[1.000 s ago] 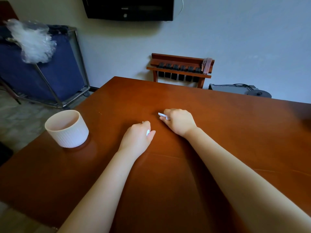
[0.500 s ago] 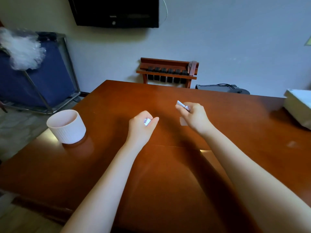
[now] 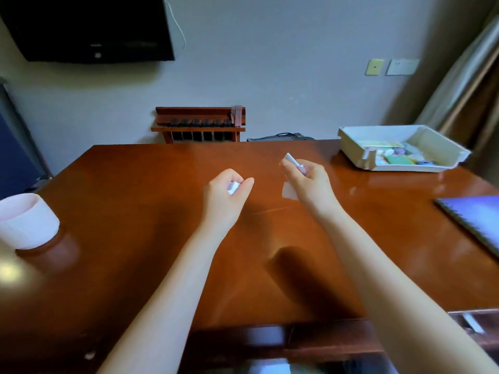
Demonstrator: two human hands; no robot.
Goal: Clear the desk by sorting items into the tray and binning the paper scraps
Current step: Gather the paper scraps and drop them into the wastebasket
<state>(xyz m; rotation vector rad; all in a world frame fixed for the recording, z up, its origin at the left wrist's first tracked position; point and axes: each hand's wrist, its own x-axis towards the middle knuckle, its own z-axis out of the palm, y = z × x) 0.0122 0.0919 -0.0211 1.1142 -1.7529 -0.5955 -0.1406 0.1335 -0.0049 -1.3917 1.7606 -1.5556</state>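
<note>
Fingers (image 3: 290,171) of left hand (image 3: 224,194) and right hand (image 3: 310,184) pinch paper scraps (image 3: 293,161); tray (image 3: 348,147) holds items (image 3: 391,157).

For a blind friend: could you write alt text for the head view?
Left hand and right hand each hold white paper scraps above a brown desk. A white bin stands left, a tray with items far right.

Both bare forearms reach forward, hands raised side by side. The left hand (image 3: 225,193) curls round a scrap (image 3: 232,188); the right hand (image 3: 309,183) pinches a second scrap (image 3: 293,160), seemingly between thumb and forefinger.
</note>
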